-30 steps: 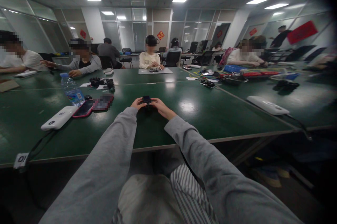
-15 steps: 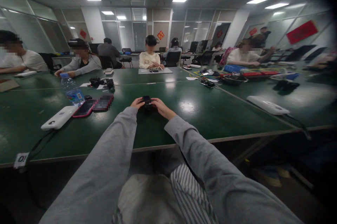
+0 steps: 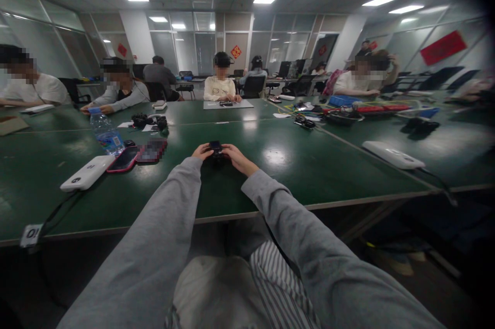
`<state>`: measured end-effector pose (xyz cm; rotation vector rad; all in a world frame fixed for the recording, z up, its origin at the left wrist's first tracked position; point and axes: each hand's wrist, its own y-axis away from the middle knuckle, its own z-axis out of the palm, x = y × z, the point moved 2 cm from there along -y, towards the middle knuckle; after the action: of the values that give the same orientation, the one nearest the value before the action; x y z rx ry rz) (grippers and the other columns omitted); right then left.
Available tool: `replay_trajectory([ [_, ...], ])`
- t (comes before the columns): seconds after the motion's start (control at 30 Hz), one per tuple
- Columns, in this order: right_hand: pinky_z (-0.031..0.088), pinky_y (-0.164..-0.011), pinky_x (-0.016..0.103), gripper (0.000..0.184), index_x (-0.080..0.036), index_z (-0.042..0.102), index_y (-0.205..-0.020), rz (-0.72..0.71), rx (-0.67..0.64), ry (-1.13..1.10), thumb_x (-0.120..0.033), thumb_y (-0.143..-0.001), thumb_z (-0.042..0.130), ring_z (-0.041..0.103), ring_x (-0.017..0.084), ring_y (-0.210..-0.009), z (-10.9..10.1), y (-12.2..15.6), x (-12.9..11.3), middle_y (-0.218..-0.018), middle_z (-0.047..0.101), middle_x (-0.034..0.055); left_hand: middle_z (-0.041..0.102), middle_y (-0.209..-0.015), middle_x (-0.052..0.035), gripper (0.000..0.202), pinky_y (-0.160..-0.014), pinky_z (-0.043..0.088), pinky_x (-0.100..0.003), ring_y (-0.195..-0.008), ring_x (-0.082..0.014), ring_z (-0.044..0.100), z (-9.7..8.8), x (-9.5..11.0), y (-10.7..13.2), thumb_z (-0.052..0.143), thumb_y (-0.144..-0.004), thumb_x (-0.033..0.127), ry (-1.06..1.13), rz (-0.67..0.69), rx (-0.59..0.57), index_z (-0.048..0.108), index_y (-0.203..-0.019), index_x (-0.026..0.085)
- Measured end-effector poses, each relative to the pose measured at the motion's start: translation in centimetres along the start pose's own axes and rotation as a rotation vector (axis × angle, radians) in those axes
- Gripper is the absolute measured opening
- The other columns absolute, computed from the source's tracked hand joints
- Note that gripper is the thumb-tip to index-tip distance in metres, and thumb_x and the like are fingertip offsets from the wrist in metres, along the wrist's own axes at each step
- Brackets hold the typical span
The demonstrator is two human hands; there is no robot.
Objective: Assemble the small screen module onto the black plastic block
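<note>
A small black device (image 3: 215, 147) rests low over the green table (image 3: 270, 164), held between both my hands. My left hand (image 3: 202, 152) grips its left side with curled fingers. My right hand (image 3: 235, 156) closes on its right side. Both arms wear grey sleeves and reach straight ahead from my lap. What the device is stays too small to tell.
To the left lie a white power bank (image 3: 87, 173) with a cable, a red-cased phone (image 3: 124, 159), another phone (image 3: 151, 149) and a water bottle (image 3: 104, 133). A second white power bank (image 3: 392, 154) lies right. Several seated people work at the far table sides.
My hands and the device have hardly moved. A person at the far right has walked further left behind the seated one.
</note>
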<state>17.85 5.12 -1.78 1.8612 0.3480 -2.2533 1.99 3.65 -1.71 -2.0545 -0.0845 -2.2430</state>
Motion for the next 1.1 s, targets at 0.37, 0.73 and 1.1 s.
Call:
replay_trajectory([
  [0.37,0.044,-0.074,0.024,0.023,-0.019,0.052,-0.092,0.02,0.005,-0.014,-0.014,-0.07,0.052,0.056,0.01,-0.078,0.1,-0.1,-0.1,-0.084,0.059,-0.0006,0.054,-0.121,-0.0164,0.058,-0.1,0.035,-0.045,-0.118,-0.0266,0.046,-0.4,-0.8,-0.7,0.077,-0.056,0.02,0.004,0.03,-0.015,0.052,-0.109,0.013],
  [0.73,0.044,-0.073,0.025,0.022,-0.019,0.052,-0.091,0.032,0.022,-0.006,-0.014,-0.069,0.05,0.055,0.01,-0.076,0.1,-0.1,-0.1,-0.081,0.058,-0.001,0.056,-0.12,-0.0139,0.058,-0.1,0.035,-0.045,-0.119,-0.027,0.046,-0.3,-0.5,-0.6,0.076,-0.058,0.02,0.001,0.014,-0.001,0.053,-0.111,0.016],
  [1.1,0.043,-0.075,0.024,0.026,-0.019,0.052,-0.093,0.008,0.02,0.025,-0.014,-0.067,0.051,0.055,0.01,-0.078,0.0,-0.4,0.3,-0.083,0.058,-0.0008,0.059,-0.115,-0.0128,0.054,-0.102,0.033,-0.047,-0.12,-0.0277,0.044,0.4,1.4,1.5,0.076,-0.059,0.024,-0.055,0.057,-0.027,0.054,-0.109,0.017],
])
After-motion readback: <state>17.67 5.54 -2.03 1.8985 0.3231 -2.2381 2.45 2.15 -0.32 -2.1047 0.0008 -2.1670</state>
